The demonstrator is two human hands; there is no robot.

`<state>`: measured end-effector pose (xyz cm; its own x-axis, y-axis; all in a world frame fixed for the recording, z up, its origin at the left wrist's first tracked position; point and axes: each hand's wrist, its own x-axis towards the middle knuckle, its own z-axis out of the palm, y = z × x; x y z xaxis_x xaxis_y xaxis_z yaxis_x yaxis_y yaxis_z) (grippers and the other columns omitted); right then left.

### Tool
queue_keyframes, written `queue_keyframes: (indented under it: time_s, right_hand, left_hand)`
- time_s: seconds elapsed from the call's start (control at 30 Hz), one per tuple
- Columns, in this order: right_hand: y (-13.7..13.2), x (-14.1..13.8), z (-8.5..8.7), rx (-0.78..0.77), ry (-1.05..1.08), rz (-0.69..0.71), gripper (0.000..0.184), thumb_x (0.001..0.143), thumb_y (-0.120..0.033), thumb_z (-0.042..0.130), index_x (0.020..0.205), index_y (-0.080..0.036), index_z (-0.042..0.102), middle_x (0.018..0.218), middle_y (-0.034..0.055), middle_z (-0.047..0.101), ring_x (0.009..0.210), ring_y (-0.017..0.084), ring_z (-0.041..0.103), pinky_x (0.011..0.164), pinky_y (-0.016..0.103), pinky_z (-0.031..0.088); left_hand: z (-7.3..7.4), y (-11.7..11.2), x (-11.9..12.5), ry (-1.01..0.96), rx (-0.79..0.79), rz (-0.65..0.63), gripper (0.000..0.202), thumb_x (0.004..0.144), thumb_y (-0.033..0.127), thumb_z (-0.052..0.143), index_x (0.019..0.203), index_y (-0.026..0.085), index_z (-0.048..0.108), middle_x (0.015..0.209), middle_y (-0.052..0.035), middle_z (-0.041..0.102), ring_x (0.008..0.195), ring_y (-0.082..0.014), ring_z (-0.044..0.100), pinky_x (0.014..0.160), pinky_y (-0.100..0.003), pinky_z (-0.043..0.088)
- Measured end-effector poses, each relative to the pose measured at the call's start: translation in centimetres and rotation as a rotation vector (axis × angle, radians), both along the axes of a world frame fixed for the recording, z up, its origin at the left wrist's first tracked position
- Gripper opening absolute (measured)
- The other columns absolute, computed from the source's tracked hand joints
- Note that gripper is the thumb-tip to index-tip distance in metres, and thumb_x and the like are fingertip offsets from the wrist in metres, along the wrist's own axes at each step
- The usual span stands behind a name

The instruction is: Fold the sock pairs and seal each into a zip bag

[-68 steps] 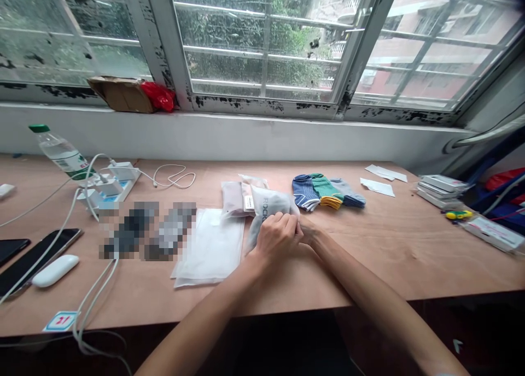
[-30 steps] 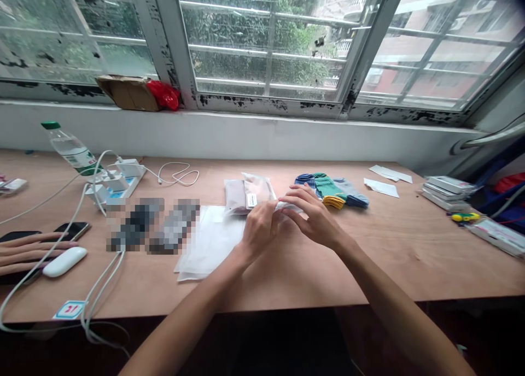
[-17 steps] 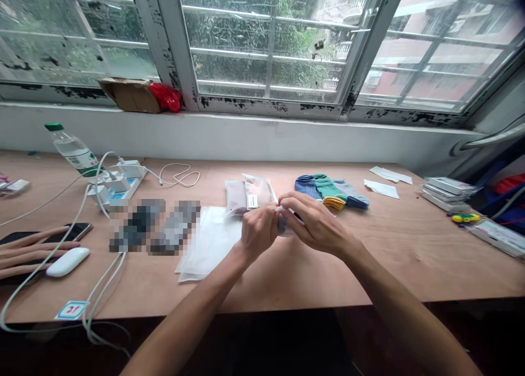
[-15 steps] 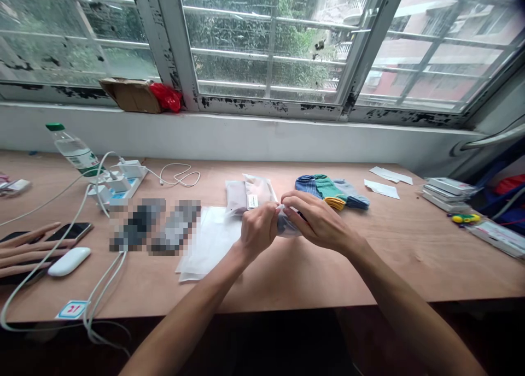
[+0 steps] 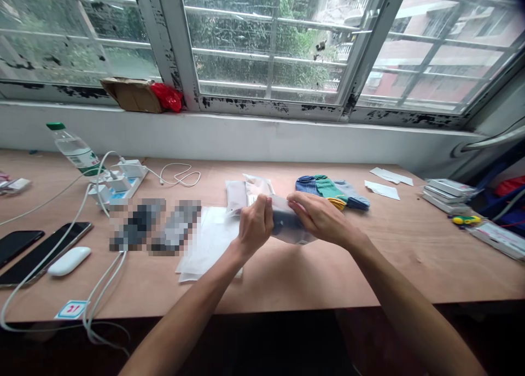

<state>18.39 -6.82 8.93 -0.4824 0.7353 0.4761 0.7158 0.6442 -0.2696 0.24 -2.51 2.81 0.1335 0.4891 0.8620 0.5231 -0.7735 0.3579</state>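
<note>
- The left hand (image 5: 255, 228) and the right hand (image 5: 320, 215) hold a clear bag (image 5: 296, 231) near the middle of the desk (image 5: 410, 266).
- The left fingers (image 5: 262, 204) pinch the bag shut at one side. The right fingers (image 5: 301, 201) lie close together on top of it, pressing it.
- A dark thing (image 5: 282, 223) is inside the bag. It is hard to see what it is.
- I cannot tell if the bag touches the desk.
- Two more bags (image 5: 237, 197) lie just behind the left hand.
- A flat white bag (image 5: 207, 247) lies on the desk by the left wrist.
- Striped socks (image 5: 328, 187) sit in a row just behind the right hand.
- Two blurry things (image 5: 155, 227) lie left of the white bag.
- Two phones (image 5: 45, 253) and a white mouse (image 5: 69, 261) are near the left edge of the desk.
- A power strip (image 5: 118, 182) with white cords and a water bottle (image 5: 74, 154) are at the back left.
- Flat boxes (image 5: 449, 193) are stacked near the right edge.
- Two papers (image 5: 383, 184) lie at the back right.
</note>
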Motion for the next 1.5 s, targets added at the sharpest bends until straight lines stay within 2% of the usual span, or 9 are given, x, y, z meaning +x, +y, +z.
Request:
queue_keyframes:
  time_s: [0.23,0.33,0.5,0.73,0.97,1.13,1.3,1.43,1.5]
  right_hand:
    - [0.7,6.1,-2.8,-0.345,0.293,-0.194,0.030,0.095,-0.050,0.045,0.094,-0.023,0.058,0.083,0.0043,0.065,0.078,0.020,0.062,0.072,0.034,0.050]
    - [1.1,5.4,-5.4,-0.557,0.780,-0.108,0.038,0.088,-0.059,0.053,0.100,-0.023,0.057,0.094,0.0045,0.067,0.085,0.020,0.065,0.078,0.038,0.056]
    - [1.8,2.4,-8.6,-0.820,1.040,-0.045,0.043,0.075,-0.049,0.075,0.105,-0.021,0.065,0.103,0.0053,0.069,0.090,0.021,0.067,0.078,0.038,0.059]
    - [5.0,5.7,-5.7,-0.743,1.207,-0.175,0.033,0.067,-0.041,0.081,0.085,-0.015,0.068,0.074,0.0028,0.067,0.062,0.016,0.063,0.055,0.029,0.055]
    - [6.9,6.2,-3.5,-0.657,1.301,-0.302,0.035,0.060,-0.039,0.085,0.079,-0.015,0.068,0.071,0.0018,0.067,0.060,0.015,0.062,0.053,0.027,0.054]
    - [7.5,5.7,-3.3,-0.639,1.411,-0.403,0.033,0.057,-0.035,0.085,0.076,-0.015,0.066,0.063,-0.0017,0.063,0.053,0.012,0.056,0.046,0.024,0.047]
    - [8.4,4.9,-4.1,-0.478,1.428,-0.465,0.033,0.056,-0.035,0.083,0.075,-0.015,0.065,0.064,-0.0013,0.063,0.053,0.013,0.056,0.045,0.024,0.044]
    - [9.5,2.9,-4.7,-0.087,1.237,-0.684,0.041,0.056,-0.034,0.082,0.087,-0.013,0.066,0.074,0.0023,0.068,0.063,0.016,0.062,0.054,0.027,0.051]
    - [10.0,1.5,-4.6,-0.091,1.132,-0.660,0.049,0.062,-0.040,0.079,0.101,-0.014,0.065,0.077,0.0043,0.070,0.065,0.018,0.065,0.057,0.029,0.054]
  left_hand:
    - [1.4,3.2,-2.1,-0.136,-0.242,0.072,0.028,0.102,0.033,0.032,0.078,0.021,0.042,0.057,0.0053,0.041,0.049,-0.0100,0.043,0.053,-0.023,0.030]
    - [1.4,4.0,-1.5,-0.218,-0.331,0.146,0.031,0.102,0.036,0.030,0.076,0.021,0.041,0.056,0.0047,0.041,0.050,-0.0113,0.044,0.053,-0.024,0.030]
    - [1.0,4.6,-1.2,-0.112,-0.518,0.333,0.036,0.102,0.038,0.022,0.086,0.021,0.049,0.068,-0.0031,0.059,0.063,-0.0173,0.058,0.059,-0.027,0.036]
    - [0.5,5.0,-2.9,0.512,-0.825,0.548,0.050,0.092,0.058,0.038,0.111,0.014,0.052,0.106,-0.0193,0.068,0.098,-0.0351,0.066,0.076,-0.039,0.048]
    - [-0.7,6.7,-2.7,0.541,-0.889,0.358,0.038,0.089,0.043,0.047,0.118,0.019,0.053,0.113,-0.0139,0.068,0.106,-0.0298,0.064,0.082,-0.035,0.048]
    - [-0.2,6.6,-4.4,0.454,-0.869,0.277,0.034,0.090,0.039,0.045,0.117,0.022,0.054,0.105,-0.0076,0.071,0.100,-0.0248,0.065,0.079,-0.031,0.048]
    - [1.3,4.1,-6.3,0.627,-0.874,0.436,0.042,0.094,0.045,0.032,0.102,0.017,0.062,0.103,-0.0163,0.070,0.098,-0.0294,0.067,0.078,-0.035,0.049]
    - [2.1,1.9,-6.4,0.867,-1.043,0.236,0.047,0.089,0.055,0.041,0.090,0.016,0.066,0.088,-0.0150,0.072,0.079,-0.0287,0.070,0.071,-0.035,0.052]
    - [1.9,1.7,-6.4,0.950,-1.186,0.134,0.042,0.083,0.054,0.050,0.088,0.014,0.065,0.079,-0.0128,0.071,0.059,-0.0248,0.068,0.061,-0.034,0.052]
